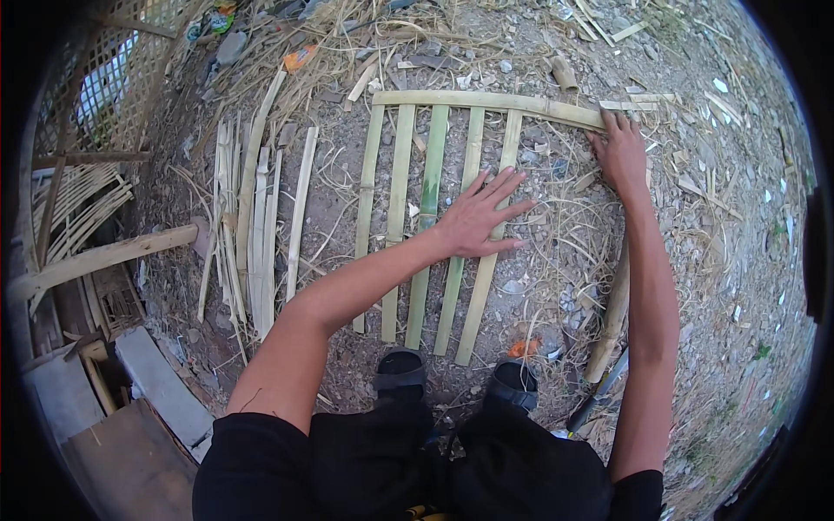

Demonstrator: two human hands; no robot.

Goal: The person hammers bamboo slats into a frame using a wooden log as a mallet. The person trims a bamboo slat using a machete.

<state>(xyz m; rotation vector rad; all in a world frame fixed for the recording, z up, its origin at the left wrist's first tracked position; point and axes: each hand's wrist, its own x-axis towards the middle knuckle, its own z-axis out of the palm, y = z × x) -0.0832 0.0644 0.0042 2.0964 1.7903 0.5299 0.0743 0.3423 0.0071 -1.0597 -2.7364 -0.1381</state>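
Observation:
Several split bamboo slats (429, 204) lie side by side on the ground, running away from my feet. One is greener than the others. Across their far ends rests a long bamboo strip (486, 102), which reaches to the right past the last slat. My right hand (622, 152) grips the right end of this strip, with the thumb at its near edge and the fingers over it. My left hand (479, 215) is open, palm down with fingers spread, over the rightmost slats (482, 300). It holds nothing, and whether it presses on them I cannot tell.
More loose bamboo strips (261, 234) lie at the left. A wooden beam (104, 259) juts in beside a lattice panel (130, 78). Near my right foot are a bamboo pole (608, 326) and a dark-handled tool (595, 401). Shavings and stones litter the ground.

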